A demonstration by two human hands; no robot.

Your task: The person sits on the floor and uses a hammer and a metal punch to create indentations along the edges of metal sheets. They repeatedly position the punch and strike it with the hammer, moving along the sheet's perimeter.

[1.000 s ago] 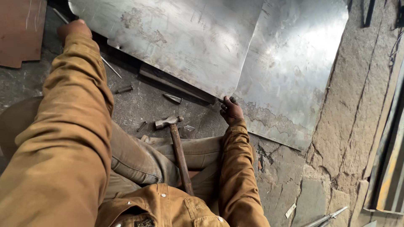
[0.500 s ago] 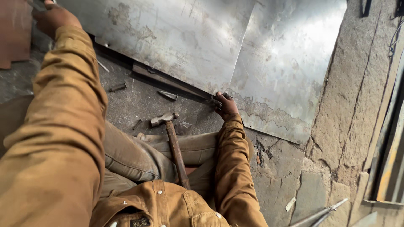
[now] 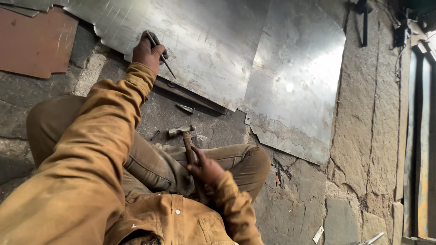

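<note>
Overhead, left hand (image 3: 147, 52) grips punch (image 3: 160, 53); right hand (image 3: 206, 169) grips hammer (image 3: 187, 145).

Left hand (image 3: 147, 52) grips a thin metal rod (image 3: 160, 53), its tip resting on the large steel sheet (image 3: 213, 50) lying on the stone floor (image 3: 299, 204). Right hand (image 3: 205, 169) closed around the wooden handle of a hammer (image 3: 184, 136), head lying near the knee. A rusty plate (image 3: 34, 43) lies to the upper left.

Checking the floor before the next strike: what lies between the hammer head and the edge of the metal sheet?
In the head view, between the hammer head and the metal sheet lies stone floor with a small dark pointed metal piece and a dark bar under the sheet's edge.
</note>
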